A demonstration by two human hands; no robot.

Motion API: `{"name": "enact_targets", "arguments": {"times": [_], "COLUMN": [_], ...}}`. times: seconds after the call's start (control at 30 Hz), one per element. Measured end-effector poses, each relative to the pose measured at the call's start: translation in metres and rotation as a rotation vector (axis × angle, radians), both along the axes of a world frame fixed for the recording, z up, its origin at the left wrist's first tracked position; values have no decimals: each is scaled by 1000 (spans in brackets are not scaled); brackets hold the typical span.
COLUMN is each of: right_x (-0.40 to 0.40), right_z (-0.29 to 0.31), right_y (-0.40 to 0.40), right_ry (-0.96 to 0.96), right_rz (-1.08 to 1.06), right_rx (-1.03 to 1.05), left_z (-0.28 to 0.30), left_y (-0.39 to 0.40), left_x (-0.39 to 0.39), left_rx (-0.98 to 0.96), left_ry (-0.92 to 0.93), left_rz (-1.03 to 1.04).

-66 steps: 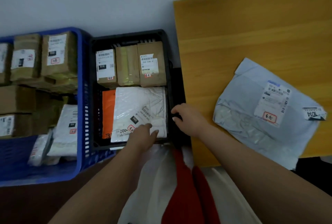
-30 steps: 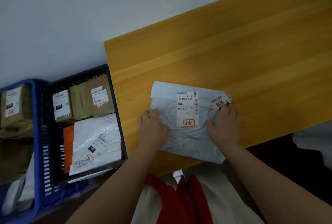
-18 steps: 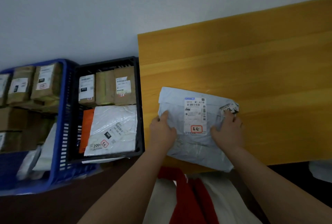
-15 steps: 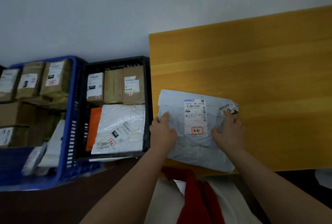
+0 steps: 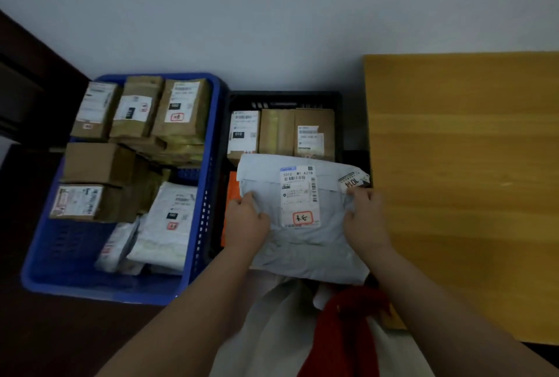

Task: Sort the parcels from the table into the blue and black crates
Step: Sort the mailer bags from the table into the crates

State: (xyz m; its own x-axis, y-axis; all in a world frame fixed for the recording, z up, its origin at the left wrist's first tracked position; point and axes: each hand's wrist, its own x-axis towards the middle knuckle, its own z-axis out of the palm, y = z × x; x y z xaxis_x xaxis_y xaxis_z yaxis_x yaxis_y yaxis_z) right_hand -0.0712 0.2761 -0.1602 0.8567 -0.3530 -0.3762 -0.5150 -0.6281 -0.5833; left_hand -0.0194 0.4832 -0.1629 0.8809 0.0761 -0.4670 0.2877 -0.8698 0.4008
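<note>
A grey plastic mailer parcel with a white label is held over the near half of the black crate. My left hand grips its left edge and my right hand grips its right edge. Three brown boxes stand at the far end of the black crate, and an orange parcel shows at the mailer's left edge. The blue crate to the left holds several brown boxes and white mailers. The wooden table lies on the right.
A white wall runs behind the crates and the table. Dark furniture stands at the far left. My white and red clothing shows below the parcel. The dark floor lies in front of the blue crate.
Both hands took hold of the grey mailer on the table and carried it left, off the table edge and over the black crate. It now covers the white parcel there.
</note>
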Motion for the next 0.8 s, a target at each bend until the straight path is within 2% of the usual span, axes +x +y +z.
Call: {"name": "enact_targets", "arguments": {"times": [0.2, 0.57, 0.8], "right_x": [14, -6, -27], "right_z": [-2, 0, -17], "right_y": [36, 31, 32], "right_ry": [245, 261, 320], "right_rz": [130, 85, 143], "right_rx": [-58, -55, -1], "left_z": [-5, -15, -40], "left_y": [44, 32, 38], "left_x": [14, 14, 10], "left_rx": [96, -10, 131], "left_ry": [147, 155, 281], "left_rz": [-30, -300, -545]}}
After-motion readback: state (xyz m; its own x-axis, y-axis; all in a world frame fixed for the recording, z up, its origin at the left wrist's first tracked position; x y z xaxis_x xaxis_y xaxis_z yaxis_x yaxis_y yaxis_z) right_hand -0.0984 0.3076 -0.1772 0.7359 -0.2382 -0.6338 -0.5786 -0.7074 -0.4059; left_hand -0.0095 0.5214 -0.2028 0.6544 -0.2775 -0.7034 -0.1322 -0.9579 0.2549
